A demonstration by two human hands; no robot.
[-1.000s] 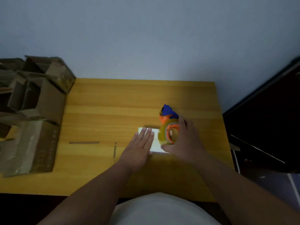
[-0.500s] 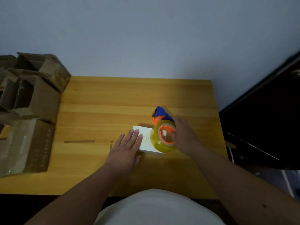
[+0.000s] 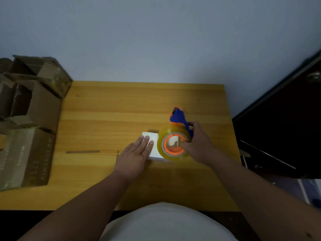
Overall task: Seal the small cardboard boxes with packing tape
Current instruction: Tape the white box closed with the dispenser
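1. Small white box (image 3: 152, 145) sits on the wooden counter (image 3: 121, 110), a bit right of the middle of the frame, and it's the one getting sealed right now.
2. Left hand (image 3: 134, 156) lies flat on the box's left part, fingers straight and together, just pressing it down so it doesn't slide. Not gripping anything.
3. Right hand (image 3: 198, 145) is wrapped around the tape dispenser (image 3: 173, 141), the yellowish roll on an orange core with a blue handle bit sticking up toward the back. Fingers are curled through and around it, so a firm hold.
4. The roll covers the right end of the box from this angle, so I can't tell whether tape is already stuck down or where the seam runs. My guess: this is the laying-the-strip step, with the dispenser working at the right edge.
5. Next move probably needs the dispenser pulled clear along the top while the flat hand keeps the box pinned, then a tear at the cutter and a smoothing rub. Light box, sticky tape, so it'll want to lift if the pressing hand lets off.
6. Far left of the frame has a stack of brown cardboard boxes (image 3: 29, 110), some with flaps open, plus one larger brown box (image 3: 22, 157) on the counter's left end. There's a dark door (image 3: 286, 119) on the right.
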